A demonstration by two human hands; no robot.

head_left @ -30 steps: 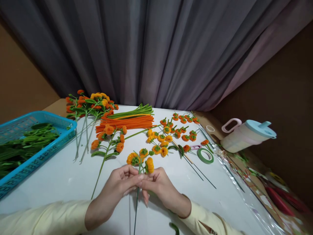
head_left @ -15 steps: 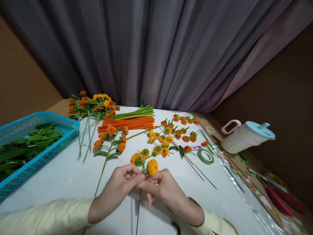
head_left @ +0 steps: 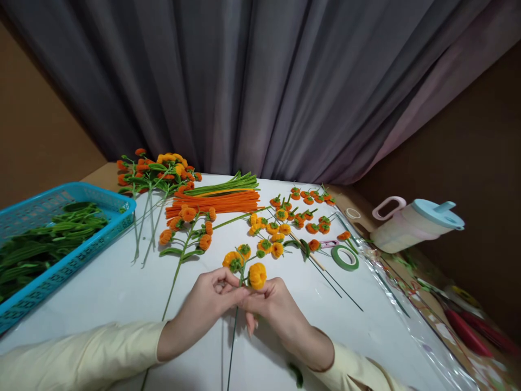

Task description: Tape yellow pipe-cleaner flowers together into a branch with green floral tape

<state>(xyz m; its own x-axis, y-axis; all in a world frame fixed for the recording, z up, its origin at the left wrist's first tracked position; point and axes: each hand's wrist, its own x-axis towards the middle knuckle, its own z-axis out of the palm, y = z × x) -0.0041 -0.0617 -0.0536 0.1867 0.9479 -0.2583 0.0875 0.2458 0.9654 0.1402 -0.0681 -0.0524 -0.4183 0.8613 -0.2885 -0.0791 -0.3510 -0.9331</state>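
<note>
Close to the table's front, my left hand [head_left: 214, 304] pinches the thin green stem [head_left: 233, 342] of a branch of yellow pipe-cleaner flowers. My right hand [head_left: 279, 312] meets it from the other side, thumb and fingers pressed together at the same stem. A large yellow flower [head_left: 257, 276] leans over the right fingers, while another yellow flower [head_left: 233, 261] with a green back stands above the left ones. Exactly what lies between the fingertips is hidden. Beyond the hands lie several loose yellow flower heads [head_left: 277, 250] and a finished orange flower stem [head_left: 188, 214].
A blue basket [head_left: 122, 209] of green leaves stands at the left. Orange pipe cleaners [head_left: 217, 202] lie at the back. Right of centre are green tape [head_left: 345, 257] and orange flower heads [head_left: 312, 228]. A lidded cup [head_left: 411, 231] and red-handled tool [head_left: 468, 331] sit farther right.
Both hands keep their pinch on the flower stem, with hardly any movement. The whole view has shifted slightly, so things appear a little farther right.
</note>
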